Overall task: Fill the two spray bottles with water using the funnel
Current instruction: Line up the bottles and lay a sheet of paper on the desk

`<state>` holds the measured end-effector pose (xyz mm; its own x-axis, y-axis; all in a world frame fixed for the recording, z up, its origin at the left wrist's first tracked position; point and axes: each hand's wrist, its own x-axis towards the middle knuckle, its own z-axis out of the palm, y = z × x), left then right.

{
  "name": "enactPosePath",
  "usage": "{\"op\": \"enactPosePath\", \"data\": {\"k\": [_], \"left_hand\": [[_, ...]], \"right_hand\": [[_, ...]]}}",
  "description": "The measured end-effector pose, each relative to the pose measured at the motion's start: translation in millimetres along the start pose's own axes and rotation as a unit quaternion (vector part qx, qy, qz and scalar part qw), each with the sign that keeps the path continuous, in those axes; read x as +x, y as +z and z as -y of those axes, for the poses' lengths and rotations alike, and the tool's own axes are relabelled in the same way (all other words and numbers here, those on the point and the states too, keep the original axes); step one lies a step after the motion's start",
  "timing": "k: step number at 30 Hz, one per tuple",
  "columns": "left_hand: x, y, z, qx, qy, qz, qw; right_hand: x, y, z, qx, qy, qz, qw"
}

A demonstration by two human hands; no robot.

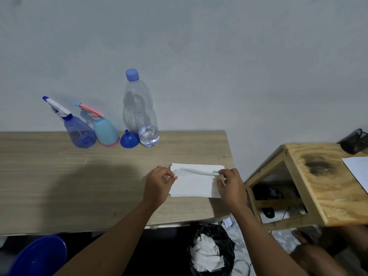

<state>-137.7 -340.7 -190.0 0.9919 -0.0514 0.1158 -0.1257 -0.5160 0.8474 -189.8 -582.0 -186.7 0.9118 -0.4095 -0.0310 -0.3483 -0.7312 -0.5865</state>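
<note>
Pinching a white tissue (196, 183) at the near right of the desk (79, 176), the left hand (158, 186) and right hand (231, 186) each grip one edge. Filling looks finished: both spray bottles (93, 128) stand capped at the far left beside the funnel (129, 139) and the nearly empty water bottle (140, 110).

the tabletop (59, 176) is a light wood-grain surface set against a grey wall. standing in a row along its far edge, left to right: a blue spray bottle (79, 132), a teal spray bottle (105, 130), a blue funnel (129, 139) resting mouth-down, and a clear water bottle (141, 112) with a blue cap, apparently holding only a little water. a stack of white paper napkins (195, 186) lies near the right front corner.
</note>
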Motion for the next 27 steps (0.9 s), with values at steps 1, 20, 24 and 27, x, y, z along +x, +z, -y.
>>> {"op": "enactPosePath", "data": {"k": [1, 20, 24, 27], "left_hand": [[0, 0, 2, 0.015, 0.015, 0.007, 1.000], [1, -2, 3, 0.095, 0.058, 0.026, 0.993], [1, -2, 3, 0.071, 0.042, 0.017, 0.996], [4, -2, 2, 0.056, 0.069, 0.024, 0.996]], "right_hand": [[-1, 1, -1, -0.004, 0.002, 0.002, 1.000], [17, 21, 28, -0.114, -0.116, 0.067, 0.984], [15, 14, 30, -0.071, -0.150, 0.069, 0.984], [14, 8, 32, -0.056, -0.171, 0.066, 0.981]]}}
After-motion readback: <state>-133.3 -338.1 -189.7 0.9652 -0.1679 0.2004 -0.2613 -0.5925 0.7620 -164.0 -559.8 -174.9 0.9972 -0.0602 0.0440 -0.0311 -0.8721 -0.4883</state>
